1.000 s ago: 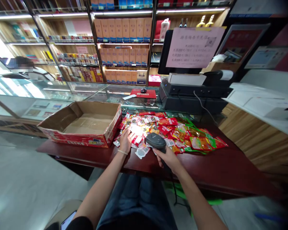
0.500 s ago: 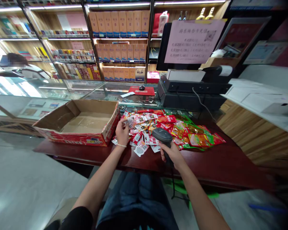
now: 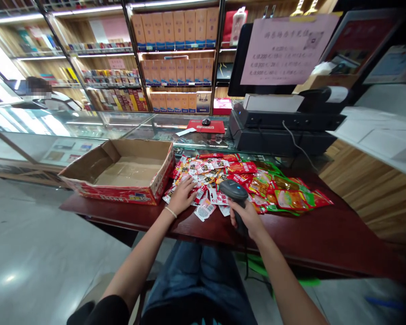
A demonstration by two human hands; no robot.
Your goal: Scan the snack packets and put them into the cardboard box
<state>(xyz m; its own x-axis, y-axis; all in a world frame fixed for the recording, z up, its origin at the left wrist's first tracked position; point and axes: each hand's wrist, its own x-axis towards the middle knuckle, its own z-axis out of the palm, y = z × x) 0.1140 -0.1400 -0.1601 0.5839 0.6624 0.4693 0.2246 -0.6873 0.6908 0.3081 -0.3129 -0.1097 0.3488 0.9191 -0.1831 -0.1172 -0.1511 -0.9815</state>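
My left hand (image 3: 182, 197) lies with fingers spread on the near left side of a heap of small snack packets (image 3: 205, 168), red, white and pink. My right hand (image 3: 247, 218) is wrapped round the handle of a black barcode scanner (image 3: 235, 191). Its head points left over the packets, and a cable hangs from it past the table's edge. One white packet (image 3: 205, 209), its printed back facing up, lies between my two hands. Larger red and green snack bags (image 3: 287, 195) are piled to the right of the scanner.
An open cardboard box (image 3: 131, 169) stands left of the heap on the dark red table (image 3: 311, 237). Behind are a glass counter, a mouse (image 3: 206, 122) on a red mat, and a monitor with a pink paper sign (image 3: 284, 52). A person (image 3: 50, 97) is at the far left.
My left hand has let go of a small packet and now rests flatter on the heap with its fingers spread. The scanner stays in my right hand. The view has shifted slightly.
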